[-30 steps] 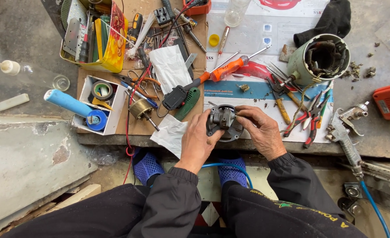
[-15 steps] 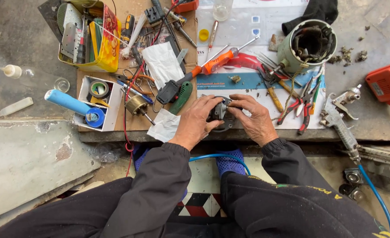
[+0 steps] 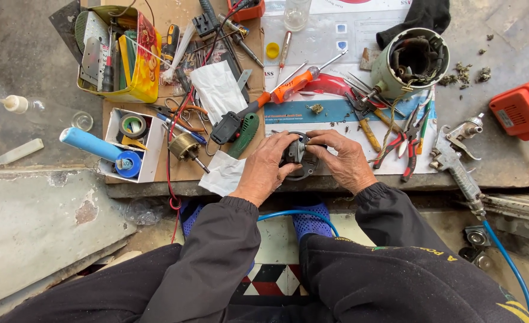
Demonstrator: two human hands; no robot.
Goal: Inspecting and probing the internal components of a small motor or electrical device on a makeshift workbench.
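Dark round motor part (image 3: 297, 157) gripped between left hand (image 3: 267, 169) and right hand (image 3: 346, 162), held at the workbench (image 3: 503, 161) front edge, orange-handled screwdriver (image 3: 291, 90) behind it, pliers (image 3: 409, 143) just beside the right hand

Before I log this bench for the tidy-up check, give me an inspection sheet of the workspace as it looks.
Surface: low workbench with cardboard and a printed sheet laid over it, dusty, with debris bits.
Job's things: small dark round part, gripped from both sides.
Clutter: orange screwdriver, pliers, yellow tin of tools, tape rolls in a white box, pale motor housing, metal spray gun, orange box.
Grippers: left hand and right hand both hold the part.
Cables: red wire over the bench edge; blue hose from the spray gun.
Surroundings: concrete slab at left, patterned floor tiles below.
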